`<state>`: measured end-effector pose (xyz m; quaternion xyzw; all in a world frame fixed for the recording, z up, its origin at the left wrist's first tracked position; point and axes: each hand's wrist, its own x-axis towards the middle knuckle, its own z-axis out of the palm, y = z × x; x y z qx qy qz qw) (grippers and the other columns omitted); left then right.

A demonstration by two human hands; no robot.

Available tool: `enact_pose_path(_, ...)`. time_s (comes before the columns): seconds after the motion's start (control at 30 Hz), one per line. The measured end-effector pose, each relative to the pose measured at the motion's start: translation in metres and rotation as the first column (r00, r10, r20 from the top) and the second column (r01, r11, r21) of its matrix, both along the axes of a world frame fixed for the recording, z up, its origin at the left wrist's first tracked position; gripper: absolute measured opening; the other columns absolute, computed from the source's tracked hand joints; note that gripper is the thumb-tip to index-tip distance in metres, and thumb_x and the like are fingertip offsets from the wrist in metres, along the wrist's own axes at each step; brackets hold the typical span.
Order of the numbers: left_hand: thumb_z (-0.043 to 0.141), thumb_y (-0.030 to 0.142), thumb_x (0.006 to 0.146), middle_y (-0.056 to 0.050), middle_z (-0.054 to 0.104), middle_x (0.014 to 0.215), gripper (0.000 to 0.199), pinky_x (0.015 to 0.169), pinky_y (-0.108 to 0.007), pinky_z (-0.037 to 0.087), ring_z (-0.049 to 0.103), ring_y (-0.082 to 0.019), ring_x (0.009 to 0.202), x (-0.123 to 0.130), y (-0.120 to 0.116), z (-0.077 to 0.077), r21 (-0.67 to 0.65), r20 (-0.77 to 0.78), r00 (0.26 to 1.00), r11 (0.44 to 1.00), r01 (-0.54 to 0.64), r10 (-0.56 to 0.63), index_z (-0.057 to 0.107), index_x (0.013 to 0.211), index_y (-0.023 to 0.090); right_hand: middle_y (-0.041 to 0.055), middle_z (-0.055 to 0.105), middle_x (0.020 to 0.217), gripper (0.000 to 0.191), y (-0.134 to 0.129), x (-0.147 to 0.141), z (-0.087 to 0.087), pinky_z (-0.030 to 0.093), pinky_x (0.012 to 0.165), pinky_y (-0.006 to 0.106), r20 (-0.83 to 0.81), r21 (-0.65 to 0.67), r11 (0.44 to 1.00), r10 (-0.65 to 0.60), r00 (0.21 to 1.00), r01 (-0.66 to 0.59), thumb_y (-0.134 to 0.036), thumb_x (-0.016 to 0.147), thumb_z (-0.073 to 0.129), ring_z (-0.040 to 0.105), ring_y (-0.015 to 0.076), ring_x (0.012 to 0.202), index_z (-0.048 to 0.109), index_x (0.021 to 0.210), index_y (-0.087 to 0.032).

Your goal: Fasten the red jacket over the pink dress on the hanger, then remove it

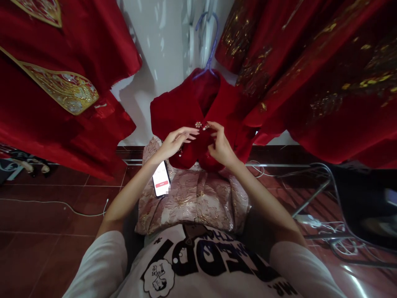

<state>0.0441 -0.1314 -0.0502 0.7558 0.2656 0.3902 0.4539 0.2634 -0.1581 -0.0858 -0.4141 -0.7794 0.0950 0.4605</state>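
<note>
A red vest-like garment (176, 108) with a deep V neck hangs in front of me on a purple hanger (213, 45). At the base of the V sits a flower-shaped clasp with pearl-like beads (198, 124). My left hand (176, 141) lies over the vest's left front, fingers stretched out, their tips just below the clasp. My right hand (221, 145) is at the clasp's right end; its index fingertip appears to touch there, while the thumb stands apart lower down. Another beaded ornament (180, 152) shows partly behind my left hand.
A pink brocade cloth (192, 198) covers my lap, with a lit phone (161, 180) on it. Red embroidered garments hang at left (102, 54) and right (288, 82). A black chair (362, 198) stands at right beside white cables (344, 244). Another cable (77, 213) crosses the tiled floor.
</note>
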Motion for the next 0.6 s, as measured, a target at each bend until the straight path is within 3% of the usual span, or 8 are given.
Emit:
enact_pose_path(0.1, 0.045, 0.024, 0.1, -0.009, 0.07, 0.121, 0.024, 0.095, -0.028, 0.056, 0.069, -0.012, 0.105, -0.02, 0.008, -0.015, 0.052, -0.037, 0.989, 0.988, -0.144, 0.146, 0.065, 0.114, 0.02, 0.0107, 0.061, 0.107, 0.07, 0.004, 0.026, -0.011, 0.055, 0.079, 0.041, 0.019, -0.146, 0.98, -0.136, 0.991, 0.137, -0.008, 0.07, 0.048, 0.063, 0.0229, 0.089, 0.035, 0.137, -0.02)
enact_pose_path(0.17, 0.049, 0.019, 0.096, -0.009, 0.069, 0.121, 0.022, 0.096, -0.03, 0.055, 0.068, -0.013, 0.105, -0.032, 0.016, -0.029, 0.097, -0.078, 0.967, 0.968, -0.233, 0.241, 0.064, 0.112, 0.018, 0.0034, 0.059, 0.083, 0.06, 0.01, 0.048, -0.014, 0.052, 0.067, 0.039, 0.001, -0.235, 0.939, -0.258, 0.966, 0.251, -0.012, 0.072, 0.052, 0.057, 0.019, 0.066, 0.04, 0.131, -0.018)
enact_pose_path(0.3, 0.054, 0.014, 0.091, -0.011, 0.068, 0.118, 0.022, 0.089, -0.029, 0.057, 0.068, -0.013, 0.101, -0.041, 0.024, -0.052, 0.107, -0.146, 0.934, 0.943, -0.314, 0.327, 0.062, 0.112, 0.016, 0.0011, 0.056, 0.079, 0.034, 0.022, 0.087, -0.002, 0.049, 0.067, 0.036, -0.128, -0.218, 0.895, -0.421, 0.898, 0.389, -0.02, 0.078, 0.058, 0.055, 0.016, 0.065, 0.051, 0.111, -0.02)
enact_pose_path(0.43, 0.054, 0.012, 0.09, -0.011, 0.067, 0.126, 0.031, 0.086, -0.027, 0.058, 0.068, -0.014, 0.107, -0.032, 0.021, -0.06, 0.075, -0.155, 0.952, 0.965, -0.253, 0.262, 0.059, 0.12, 0.018, 0.0016, 0.058, 0.085, 0.027, 0.014, 0.091, 0.035, 0.049, 0.068, 0.033, -0.234, -0.098, 0.942, -0.336, 0.912, 0.322, -0.029, 0.083, 0.063, 0.057, 0.0146, 0.071, 0.054, 0.107, -0.022)
enact_pose_path(0.6, 0.055, 0.011, 0.09, -0.009, 0.066, 0.13, 0.036, 0.082, -0.025, 0.059, 0.069, -0.013, 0.102, -0.021, 0.021, -0.062, 0.092, -0.167, 0.947, 0.961, -0.26, 0.273, 0.059, 0.124, 0.023, 0.002, 0.06, 0.084, 0.029, -0.024, 0.058, 0.084, 0.048, 0.062, 0.031, -0.179, -0.091, 0.988, -0.14, 0.974, 0.126, -0.041, 0.085, 0.068, 0.056, 0.0148, 0.071, 0.056, 0.105, -0.024)
